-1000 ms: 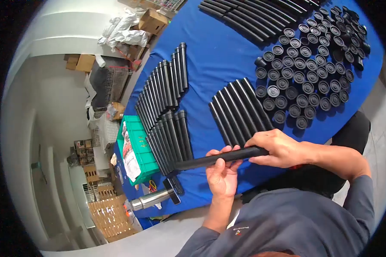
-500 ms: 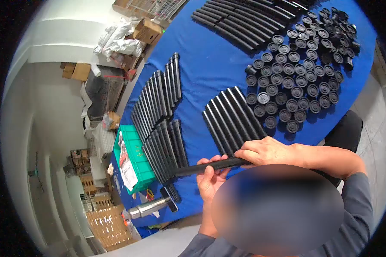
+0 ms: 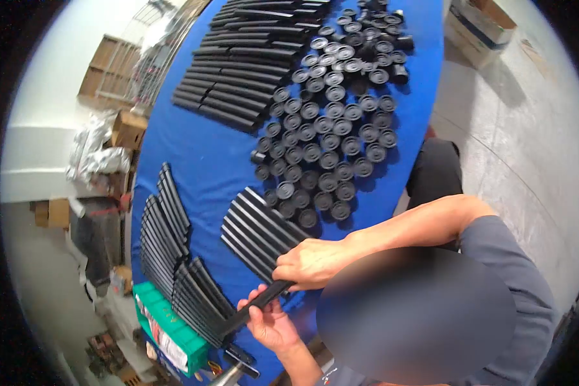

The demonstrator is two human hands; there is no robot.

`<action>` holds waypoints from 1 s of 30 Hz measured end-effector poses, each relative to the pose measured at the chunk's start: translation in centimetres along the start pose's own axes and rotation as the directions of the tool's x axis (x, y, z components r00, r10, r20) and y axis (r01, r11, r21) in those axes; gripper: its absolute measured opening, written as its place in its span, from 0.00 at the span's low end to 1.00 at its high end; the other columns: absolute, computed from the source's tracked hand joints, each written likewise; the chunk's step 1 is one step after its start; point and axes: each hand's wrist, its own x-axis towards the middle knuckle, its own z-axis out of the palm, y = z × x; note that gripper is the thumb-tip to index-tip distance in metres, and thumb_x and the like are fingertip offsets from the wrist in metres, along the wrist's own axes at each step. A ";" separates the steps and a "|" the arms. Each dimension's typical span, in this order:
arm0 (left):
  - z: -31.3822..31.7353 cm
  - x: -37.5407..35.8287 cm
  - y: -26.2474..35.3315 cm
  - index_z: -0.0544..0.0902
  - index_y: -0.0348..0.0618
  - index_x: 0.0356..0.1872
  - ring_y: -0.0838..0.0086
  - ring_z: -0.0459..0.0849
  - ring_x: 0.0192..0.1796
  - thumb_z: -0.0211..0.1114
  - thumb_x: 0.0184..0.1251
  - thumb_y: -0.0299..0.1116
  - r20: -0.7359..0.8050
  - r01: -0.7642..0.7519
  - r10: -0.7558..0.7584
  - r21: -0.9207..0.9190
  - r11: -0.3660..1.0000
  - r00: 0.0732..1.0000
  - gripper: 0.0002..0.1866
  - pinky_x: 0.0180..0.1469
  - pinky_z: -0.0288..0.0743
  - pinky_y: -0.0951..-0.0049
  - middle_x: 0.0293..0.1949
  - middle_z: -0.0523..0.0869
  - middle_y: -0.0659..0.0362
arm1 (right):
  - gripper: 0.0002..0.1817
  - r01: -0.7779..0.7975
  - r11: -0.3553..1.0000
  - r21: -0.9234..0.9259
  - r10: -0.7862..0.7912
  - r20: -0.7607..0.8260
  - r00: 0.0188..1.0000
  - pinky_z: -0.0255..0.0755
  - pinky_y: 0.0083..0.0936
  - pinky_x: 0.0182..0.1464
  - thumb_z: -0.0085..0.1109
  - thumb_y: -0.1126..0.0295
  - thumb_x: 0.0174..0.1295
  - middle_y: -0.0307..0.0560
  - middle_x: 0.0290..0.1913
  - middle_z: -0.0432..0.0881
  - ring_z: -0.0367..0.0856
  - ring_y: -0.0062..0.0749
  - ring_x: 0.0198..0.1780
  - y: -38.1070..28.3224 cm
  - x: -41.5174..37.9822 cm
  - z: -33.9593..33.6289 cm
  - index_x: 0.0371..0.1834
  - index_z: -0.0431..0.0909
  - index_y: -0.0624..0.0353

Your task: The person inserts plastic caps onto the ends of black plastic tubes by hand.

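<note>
Both my hands hold one long black tube (image 3: 254,305) just above the near edge of the blue table (image 3: 206,154). My left hand (image 3: 271,323) grips it from below near its middle. My right hand (image 3: 312,262) closes over its right end. Its left end reaches a stack of black tubes (image 3: 196,302). A short row of black tubes (image 3: 257,231) lies just beyond my right hand. Behind that row stands a crowd of several round black caps (image 3: 331,122).
More black tubes lie in a row at the left (image 3: 164,225) and in a far row (image 3: 238,64). A green crate (image 3: 167,331) sits at the table's left corner, a metal cylinder (image 3: 225,374) below it. Cardboard boxes (image 3: 128,128) stand on the floor.
The view has swung to the right and tilted, so the table now runs up the frame. Both hands still hold the same tube, with its left end lower.
</note>
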 end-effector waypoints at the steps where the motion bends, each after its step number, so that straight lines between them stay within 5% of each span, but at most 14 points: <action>1: 0.0 0.0 -0.1 0.79 0.42 0.56 0.54 0.84 0.64 0.66 0.74 0.28 0.009 -0.006 0.006 0.011 1.000 1.000 0.13 0.69 0.79 0.49 0.58 0.86 0.48 | 0.15 0.013 1.000 -0.008 -0.013 -0.005 1.000 0.78 0.49 0.38 0.68 0.65 0.62 0.55 0.37 0.80 0.84 0.55 0.38 0.1 0.0 0.2 0.42 0.75 0.63; 4: 0.2 -0.1 -0.5 0.80 0.45 0.57 0.54 0.86 0.61 0.64 0.75 0.28 -0.044 -0.040 0.041 0.037 0.999 0.998 0.12 0.63 0.85 0.50 0.56 0.87 0.49 | 0.15 0.011 1.000 -0.025 -0.011 -0.002 1.000 0.78 0.49 0.37 0.67 0.65 0.62 0.56 0.36 0.80 0.84 0.56 0.38 0.3 -0.1 0.4 0.41 0.74 0.64; 11: 0.2 -0.3 -0.6 0.81 0.45 0.56 0.57 0.85 0.62 0.63 0.76 0.29 -0.034 -0.055 0.056 0.038 0.998 0.998 0.12 0.65 0.83 0.50 0.57 0.87 0.49 | 0.14 0.080 0.994 -0.070 -0.086 -0.080 0.993 0.79 0.47 0.33 0.67 0.65 0.61 0.54 0.34 0.79 0.84 0.53 0.35 0.5 -0.1 0.7 0.39 0.74 0.64; 14: 1.6 -0.1 -0.2 0.81 0.45 0.57 0.57 0.85 0.62 0.65 0.75 0.29 -0.072 -0.029 0.030 0.009 1.000 0.997 0.12 0.67 0.81 0.48 0.58 0.87 0.49 | 0.16 0.273 0.888 -0.372 -0.345 -0.143 0.928 0.76 0.40 0.28 0.65 0.67 0.63 0.51 0.34 0.76 0.82 0.46 0.34 1.0 -0.3 1.3 0.48 0.75 0.65; 17: -0.7 0.7 0.1 0.81 0.44 0.57 0.56 0.85 0.63 0.66 0.74 0.30 0.031 0.022 -0.022 -0.016 1.000 0.999 0.14 0.69 0.80 0.49 0.57 0.87 0.50 | 0.17 0.216 0.907 -0.363 -0.267 -0.098 0.959 0.76 0.38 0.28 0.66 0.65 0.63 0.49 0.34 0.76 0.82 0.42 0.34 0.6 -0.4 1.0 0.50 0.77 0.64; 19: -0.5 1.1 0.7 0.82 0.40 0.55 0.55 0.83 0.65 0.65 0.75 0.29 0.119 0.062 -0.055 -0.059 0.996 0.991 0.11 0.72 0.75 0.48 0.58 0.86 0.48 | 0.16 -0.005 0.998 0.061 0.002 0.055 0.998 0.77 0.42 0.30 0.66 0.63 0.62 0.51 0.36 0.77 0.83 0.44 0.36 -0.1 0.2 -0.4 0.44 0.74 0.62; 21: 0.2 0.9 1.1 0.82 0.38 0.54 0.55 0.82 0.66 0.65 0.75 0.29 0.123 0.078 -0.067 -0.087 0.993 0.990 0.11 0.74 0.72 0.48 0.58 0.86 0.48 | 0.16 -0.210 0.921 0.329 0.165 0.159 0.973 0.79 0.46 0.33 0.68 0.62 0.59 0.53 0.36 0.80 0.85 0.48 0.38 -0.4 0.6 -1.0 0.39 0.75 0.63; 24: 1.0 1.1 0.7 0.82 0.36 0.54 0.55 0.82 0.66 0.66 0.74 0.28 0.055 0.091 -0.084 -0.130 0.987 0.995 0.12 0.75 0.71 0.48 0.57 0.86 0.48 | 0.17 0.110 0.991 -0.070 -0.121 -0.189 0.974 0.78 0.48 0.36 0.69 0.62 0.57 0.58 0.33 0.82 0.85 0.53 0.37 -0.1 0.2 0.7 0.36 0.78 0.66; 25: -0.1 1.4 0.4 0.82 0.36 0.54 0.55 0.82 0.66 0.66 0.74 0.28 0.055 0.116 -0.109 -0.148 0.982 0.992 0.12 0.75 0.71 0.48 0.57 0.86 0.48 | 0.17 0.193 0.954 -0.230 -0.236 -0.181 0.955 0.79 0.49 0.38 0.69 0.62 0.56 0.60 0.33 0.83 0.86 0.57 0.37 0.0 0.0 0.7 0.36 0.79 0.67; 28: -1.0 1.4 0.3 0.83 0.35 0.53 0.55 0.82 0.65 0.66 0.74 0.28 0.091 0.146 -0.133 -0.158 0.977 0.987 0.12 0.75 0.71 0.48 0.57 0.86 0.48 | 0.17 0.000 0.998 0.067 0.003 -0.036 0.999 0.79 0.47 0.38 0.67 0.62 0.59 0.58 0.36 0.83 0.86 0.57 0.38 -0.6 0.0 -0.5 0.40 0.78 0.65; 29: -0.9 1.2 0.3 0.83 0.35 0.53 0.56 0.82 0.65 0.66 0.75 0.28 0.106 0.146 -0.131 -0.156 0.977 0.986 0.11 0.75 0.71 0.48 0.58 0.86 0.48 | 0.17 -0.141 0.964 0.224 0.112 0.137 0.984 0.80 0.47 0.38 0.67 0.62 0.60 0.57 0.39 0.83 0.85 0.57 0.39 -0.7 0.4 -1.4 0.42 0.77 0.64; 30: -0.5 1.1 0.4 0.83 0.35 0.53 0.56 0.83 0.65 0.65 0.75 0.28 0.070 0.134 -0.125 -0.142 0.981 0.990 0.11 0.74 0.72 0.48 0.57 0.86 0.48 | 0.17 -0.079 0.985 0.155 0.071 0.059 0.996 0.80 0.47 0.38 0.66 0.62 0.60 0.57 0.38 0.83 0.85 0.57 0.38 -0.5 0.2 -1.0 0.42 0.77 0.64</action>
